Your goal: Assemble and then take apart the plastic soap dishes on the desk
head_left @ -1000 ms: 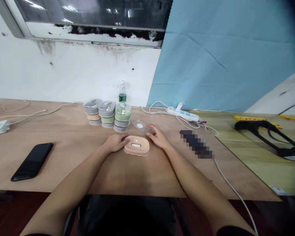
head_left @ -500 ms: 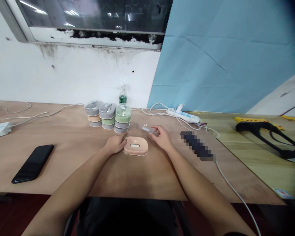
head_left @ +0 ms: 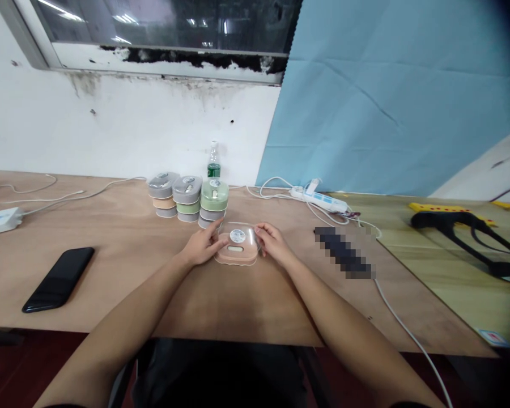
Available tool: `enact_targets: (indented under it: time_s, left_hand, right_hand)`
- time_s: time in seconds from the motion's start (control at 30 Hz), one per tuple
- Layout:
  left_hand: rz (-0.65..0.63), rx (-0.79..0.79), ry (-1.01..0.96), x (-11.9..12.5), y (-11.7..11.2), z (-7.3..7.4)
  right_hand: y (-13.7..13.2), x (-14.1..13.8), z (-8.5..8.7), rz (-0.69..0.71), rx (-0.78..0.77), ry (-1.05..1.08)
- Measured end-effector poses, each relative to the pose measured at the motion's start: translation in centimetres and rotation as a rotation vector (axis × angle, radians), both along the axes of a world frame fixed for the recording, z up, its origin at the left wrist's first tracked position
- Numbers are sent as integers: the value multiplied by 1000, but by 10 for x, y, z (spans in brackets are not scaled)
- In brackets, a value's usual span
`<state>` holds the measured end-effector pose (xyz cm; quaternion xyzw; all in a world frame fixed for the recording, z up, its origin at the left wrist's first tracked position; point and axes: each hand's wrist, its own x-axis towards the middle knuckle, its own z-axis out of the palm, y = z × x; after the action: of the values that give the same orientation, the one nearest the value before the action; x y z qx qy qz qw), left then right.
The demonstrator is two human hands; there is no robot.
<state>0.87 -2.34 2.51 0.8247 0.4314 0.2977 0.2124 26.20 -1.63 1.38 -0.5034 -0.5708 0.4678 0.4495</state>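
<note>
A peach-coloured oval box (head_left: 238,259) with a slot in its top lies on the wooden table in front of me. A clear plastic lid (head_left: 249,231) with a round white label is held over it, tilted up at the back. My right hand (head_left: 274,243) pinches the lid's right edge between thumb and fingers. At the left side is my left hand (head_left: 202,245), thumb and index finger spread apart, touching the left edge of the box and lid. Whether the lid rests fully on the box I cannot tell.
Behind my left hand stand stacked grey, peach and green boxes (head_left: 213,198) with a bottle (head_left: 213,161) behind. A black phone (head_left: 59,279) lies left. A white power strip (head_left: 318,199), cables and a pixelated dark object (head_left: 344,253) are on the right, with black straps (head_left: 463,226) beyond.
My right hand has brought the clear lid leftward from beside the box to over it. My left thumb and index finger have spread apart at the box's left side.
</note>
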Motion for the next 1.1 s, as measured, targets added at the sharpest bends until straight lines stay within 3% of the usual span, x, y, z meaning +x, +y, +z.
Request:
enact_targets:
  time_s: [0.17, 0.33, 0.53, 0.63, 0.77, 0.93, 1.1]
  left_hand:
    - [-34, -43, 66, 1, -1, 2]
    - [-68, -74, 189, -5, 3, 9]
    - [-53, 22, 248, -7, 2, 13]
    - [-84, 74, 278, -6, -1, 15]
    - [-91, 74, 306, -5, -1, 15]
    - [22, 72, 311, -2, 3, 8]
    - [167, 41, 329, -1, 8, -1]
  right_hand:
    - [3, 5, -10, 42, 129, -280]
    - [3, 6, -11, 104, 243, -392]
    - [2, 6, -7, -17, 362, -498]
    - [0, 7, -3, 96, 431, -484]
    - [-4, 7, 1, 197, 404, -458]
    - [-5, 8, 6, 347, 469, -505]
    - [-1, 24, 8, 327, 403, -625]
